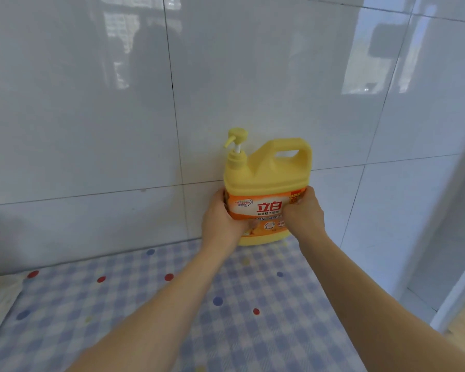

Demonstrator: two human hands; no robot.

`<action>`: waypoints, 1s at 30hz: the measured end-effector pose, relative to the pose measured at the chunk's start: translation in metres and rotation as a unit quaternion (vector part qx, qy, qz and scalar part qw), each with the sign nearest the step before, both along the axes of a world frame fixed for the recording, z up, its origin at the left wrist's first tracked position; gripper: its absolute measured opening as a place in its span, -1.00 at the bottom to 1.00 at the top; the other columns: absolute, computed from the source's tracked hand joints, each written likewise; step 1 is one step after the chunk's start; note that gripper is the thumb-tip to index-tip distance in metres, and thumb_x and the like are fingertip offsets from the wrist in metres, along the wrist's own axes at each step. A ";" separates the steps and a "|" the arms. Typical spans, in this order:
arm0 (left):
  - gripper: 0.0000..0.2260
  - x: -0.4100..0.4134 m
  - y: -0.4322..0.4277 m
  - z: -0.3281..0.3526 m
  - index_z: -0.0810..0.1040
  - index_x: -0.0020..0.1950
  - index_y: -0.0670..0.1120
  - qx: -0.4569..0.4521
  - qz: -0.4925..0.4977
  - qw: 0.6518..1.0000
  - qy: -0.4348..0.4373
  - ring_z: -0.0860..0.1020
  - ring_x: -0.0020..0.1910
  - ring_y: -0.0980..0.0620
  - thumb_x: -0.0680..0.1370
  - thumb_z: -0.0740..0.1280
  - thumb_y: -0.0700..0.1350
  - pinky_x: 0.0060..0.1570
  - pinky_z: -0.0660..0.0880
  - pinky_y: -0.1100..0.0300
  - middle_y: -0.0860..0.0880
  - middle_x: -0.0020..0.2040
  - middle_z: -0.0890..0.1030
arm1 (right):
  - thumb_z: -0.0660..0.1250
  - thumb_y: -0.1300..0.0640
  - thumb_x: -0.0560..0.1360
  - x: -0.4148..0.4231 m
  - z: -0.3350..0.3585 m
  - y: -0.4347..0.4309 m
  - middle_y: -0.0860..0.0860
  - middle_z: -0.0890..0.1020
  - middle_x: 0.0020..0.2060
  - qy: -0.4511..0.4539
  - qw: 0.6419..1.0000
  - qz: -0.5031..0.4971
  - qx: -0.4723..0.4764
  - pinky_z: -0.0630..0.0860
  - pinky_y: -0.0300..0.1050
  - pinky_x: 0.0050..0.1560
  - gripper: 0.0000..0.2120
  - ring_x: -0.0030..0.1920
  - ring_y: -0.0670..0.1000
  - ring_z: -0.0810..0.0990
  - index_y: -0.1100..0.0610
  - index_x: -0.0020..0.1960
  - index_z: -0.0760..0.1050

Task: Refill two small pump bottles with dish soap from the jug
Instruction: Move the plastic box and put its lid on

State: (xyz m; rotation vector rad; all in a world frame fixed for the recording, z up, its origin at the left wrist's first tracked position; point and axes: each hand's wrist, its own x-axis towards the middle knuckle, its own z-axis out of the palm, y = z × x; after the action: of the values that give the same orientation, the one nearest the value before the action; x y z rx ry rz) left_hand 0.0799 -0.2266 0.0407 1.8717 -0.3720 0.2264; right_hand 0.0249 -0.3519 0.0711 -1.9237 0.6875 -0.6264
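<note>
The yellow jug (266,170) stands upright at the back of the checked tabletop (145,304), close against the tiled wall (91,103) behind it. The left grip (220,218) wraps the jug's left side, fingers curled onto the orange label (263,210). The right grip (304,213) clasps the jug's right side at the same height. A pump (235,140) rises from the jug's top left, beside its handle.

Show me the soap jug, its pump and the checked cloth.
soap jug (266,181), head view, yellow shoulder above label.
pump (238,133), head view, its round top.
checked cloth (65,318), head view, bare patch left of arms.
</note>
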 end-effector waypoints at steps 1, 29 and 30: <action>-0.34 0.001 -0.001 0.000 0.48 0.22 0.01 0.003 0.001 1.000 -0.005 0.59 0.12 -0.04 0.18 0.65 -0.14 0.09 0.55 -0.05 0.03 0.13 0.63 | 0.11 0.29 0.50 0.001 0.000 -0.001 -0.04 0.47 -0.18 -0.001 1.000 -0.002 0.000 0.53 0.12 0.05 -0.63 -0.06 0.09 0.50 0.10 0.29 0.32; -0.70 -0.079 0.228 0.112 0.56 0.16 0.02 0.129 0.041 0.989 -0.060 0.54 0.14 0.12 0.45 0.47 -0.07 0.12 0.48 0.20 0.05 0.24 0.54 | 0.22 0.35 0.50 -0.058 0.047 0.200 -0.08 0.63 -0.18 -0.084 0.969 0.231 0.010 0.39 -0.33 -0.39 -0.72 -0.30 -0.15 0.49 0.03 -0.04 0.60; -0.71 -0.081 0.248 0.115 0.56 0.16 0.03 0.136 0.052 0.987 -0.062 0.54 0.14 0.12 0.45 0.47 -0.07 0.09 0.48 0.20 0.06 0.23 0.54 | 0.23 0.35 0.50 -0.056 0.050 0.219 -0.07 0.64 -0.16 -0.071 0.963 0.260 0.006 0.39 -0.31 -0.38 -0.72 -0.27 -0.14 0.51 0.02 -0.04 0.61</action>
State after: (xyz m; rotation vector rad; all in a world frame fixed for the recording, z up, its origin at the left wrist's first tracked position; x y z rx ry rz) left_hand -0.0012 0.0211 0.1553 2.1561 -0.4054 0.3792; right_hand -0.0310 -0.1330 0.1212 -1.9185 0.0797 -0.4160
